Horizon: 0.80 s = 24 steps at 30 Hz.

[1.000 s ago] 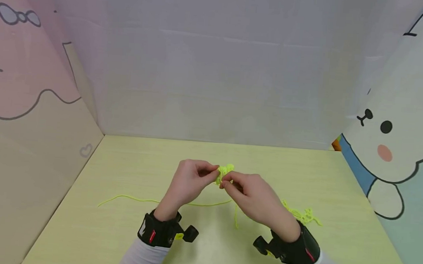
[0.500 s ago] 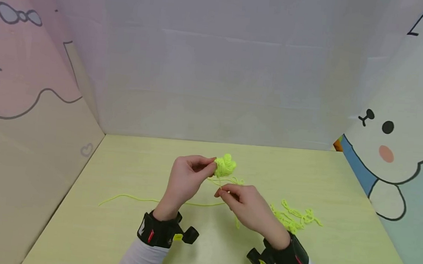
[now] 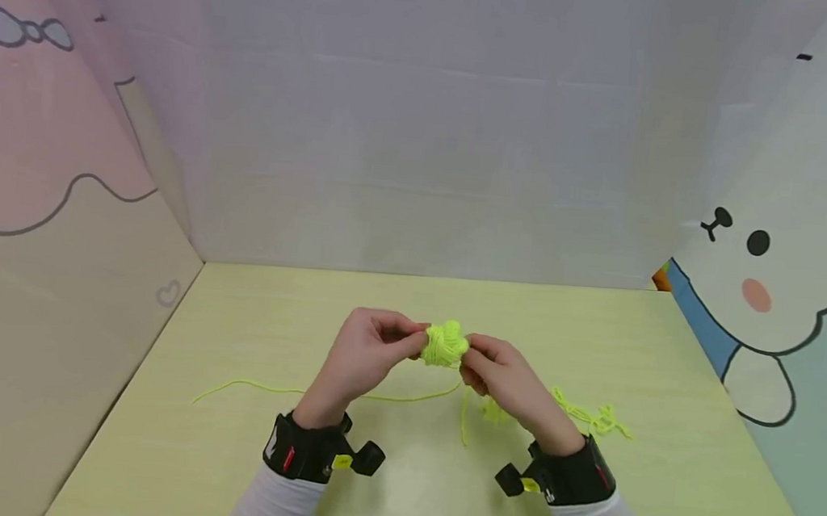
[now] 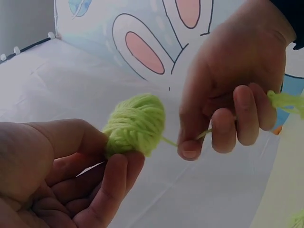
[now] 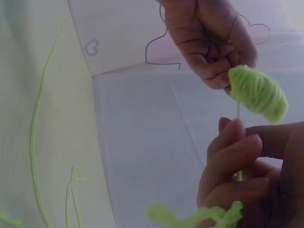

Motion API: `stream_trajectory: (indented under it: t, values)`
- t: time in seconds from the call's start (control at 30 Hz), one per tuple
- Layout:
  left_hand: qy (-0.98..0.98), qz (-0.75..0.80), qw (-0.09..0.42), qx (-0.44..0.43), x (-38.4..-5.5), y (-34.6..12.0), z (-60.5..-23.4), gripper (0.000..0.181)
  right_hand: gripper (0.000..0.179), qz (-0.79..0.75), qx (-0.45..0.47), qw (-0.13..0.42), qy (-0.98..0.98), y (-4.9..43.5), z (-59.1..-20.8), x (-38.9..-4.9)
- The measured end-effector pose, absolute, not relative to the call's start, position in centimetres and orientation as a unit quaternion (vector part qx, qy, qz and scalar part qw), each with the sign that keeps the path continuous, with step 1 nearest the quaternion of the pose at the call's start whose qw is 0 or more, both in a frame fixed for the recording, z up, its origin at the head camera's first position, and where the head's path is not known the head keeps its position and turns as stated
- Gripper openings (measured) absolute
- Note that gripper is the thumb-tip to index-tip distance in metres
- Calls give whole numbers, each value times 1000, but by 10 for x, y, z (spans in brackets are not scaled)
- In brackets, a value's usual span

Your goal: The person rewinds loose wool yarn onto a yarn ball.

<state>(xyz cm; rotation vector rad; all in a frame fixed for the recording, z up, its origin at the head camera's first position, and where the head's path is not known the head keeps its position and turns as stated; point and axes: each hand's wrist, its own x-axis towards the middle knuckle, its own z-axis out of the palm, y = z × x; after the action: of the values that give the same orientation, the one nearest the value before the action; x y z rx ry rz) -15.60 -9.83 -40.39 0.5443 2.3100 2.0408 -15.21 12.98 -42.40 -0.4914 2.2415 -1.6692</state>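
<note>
A small ball of yellow-green yarn [image 3: 445, 345] is held up over the table between both hands. My left hand [image 3: 371, 353] pinches its left end between thumb and fingers. In the left wrist view the wound strands of the yarn ball [image 4: 137, 124] show clearly. A short taut strand [image 4: 169, 141] runs from the ball into my right hand [image 4: 228, 90], whose thumb and fingers pinch it. From the right wrist view, the right hand's curled fingers [image 5: 232, 156] lie around this strand, close below the ball. More loose yarn [image 5: 190, 216] hangs by that hand.
A long loose strand [image 3: 257, 386] lies across the table to the left. Tangled yarn [image 3: 601, 420] rests on the table beyond the right forearm, partly hidden by it. A pale sheet [image 3: 420, 169] stands along the table's back edge, with printed panels at both sides.
The right hand went down and toward me drawing the strand, then came back up to the ball's right side. The left hand keeps its pinch, with the ball tilted and lifted, then lowered slightly.
</note>
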Motion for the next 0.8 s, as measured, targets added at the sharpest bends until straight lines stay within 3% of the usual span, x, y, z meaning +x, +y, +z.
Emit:
stream_trajectory:
  t: [0.1,0.23,0.5,0.8]
  values:
    - [757,624,6,196,-155,-94,-406,5,34,-631,-141,172,743,128,-420,-149]
    - [783,582,-36,216,-152,-83,-411,7,36,-676,-99,173,709,122,-420,-146]
    - [822,486,-113,275,-150,-63,-421,41,31,-721,-65,127,678,111,-426,-147]
    - [803,495,-61,325,-154,-72,-418,41,33,-727,-82,120,671,111,-426,-149]
